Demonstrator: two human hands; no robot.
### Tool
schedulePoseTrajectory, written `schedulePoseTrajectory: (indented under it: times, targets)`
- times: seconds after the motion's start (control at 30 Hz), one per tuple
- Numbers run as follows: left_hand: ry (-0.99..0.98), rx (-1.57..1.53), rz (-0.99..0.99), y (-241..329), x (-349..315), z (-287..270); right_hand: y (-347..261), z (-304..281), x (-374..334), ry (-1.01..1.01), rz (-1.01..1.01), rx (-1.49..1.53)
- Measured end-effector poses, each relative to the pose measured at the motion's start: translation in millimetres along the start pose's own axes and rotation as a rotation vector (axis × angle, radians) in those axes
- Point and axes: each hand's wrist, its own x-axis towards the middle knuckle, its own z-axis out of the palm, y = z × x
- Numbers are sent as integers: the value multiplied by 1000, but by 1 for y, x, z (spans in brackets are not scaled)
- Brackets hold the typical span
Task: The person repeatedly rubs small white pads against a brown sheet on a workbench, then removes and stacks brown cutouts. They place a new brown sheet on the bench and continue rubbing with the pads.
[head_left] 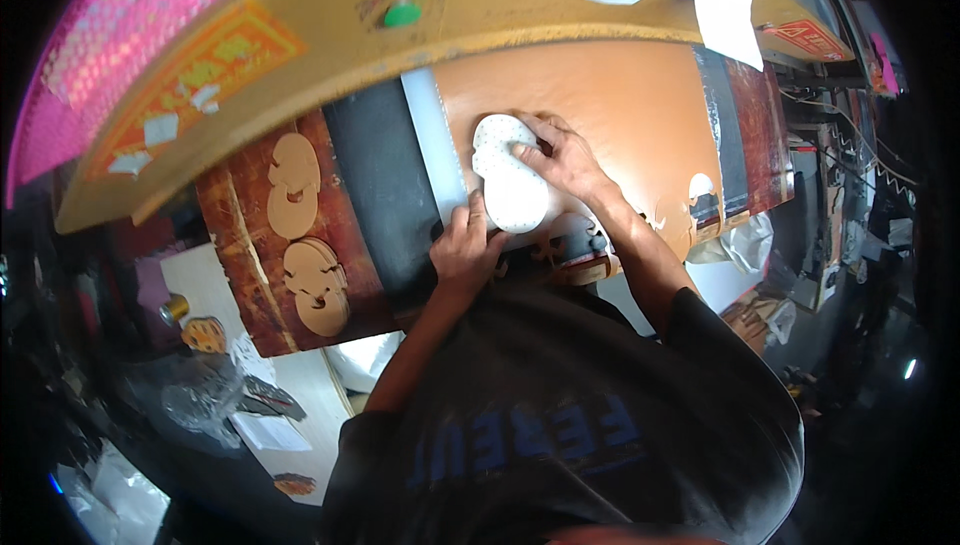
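Observation:
A white, speckled cutting die [513,190] with a rounded, two-lobed outline lies on a tan leather-like sheet [610,95]. My right hand [562,157] grips its upper right edge, thumb on the top face and fingers over the far rim. At its lower left edge, my left hand [465,247] holds it between the fingers and thumb. Cut-out gaps [580,240] of a similar shape run along the sheet's near edge, partly hidden by my right forearm and shirt.
A yellow machine beam [480,15] spans the far side above the table. Left of the sheet, a worn brown board [255,235] carries a tan cut piece [293,185] and a small stack of cut pieces [318,285]. Loose papers [725,5] hang from the beam at right.

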Motion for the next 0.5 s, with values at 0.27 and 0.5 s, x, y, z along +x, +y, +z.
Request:
schedulePoseTrajectory:
  times: [0.27,0.5]
  targets:
    - [303,-220,-110,-5,-95,8,59,-43,-83,221,172,542]
    - [595,246,100,-19,-118,64,157,-164,-115,1201,11,572]
